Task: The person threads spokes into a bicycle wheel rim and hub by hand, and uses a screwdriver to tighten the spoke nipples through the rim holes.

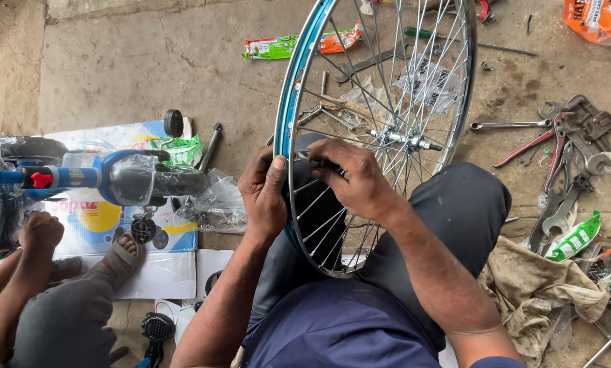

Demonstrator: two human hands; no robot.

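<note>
Wheel [380, 129], one, blue-rimmed, propped upright on the seated person's lap.
Left hand [264, 194] grips its rim, fingers curled; right hand [350, 177] pinches a small tool [319, 163] among the spokes; several spanners [571, 157] lie right.

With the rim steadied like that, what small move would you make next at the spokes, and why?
Probably a slight turn of the small tool under the right hand, since its fingers pinch it at a spoke near the blue rim, which the left hand grips against the lap.
</note>
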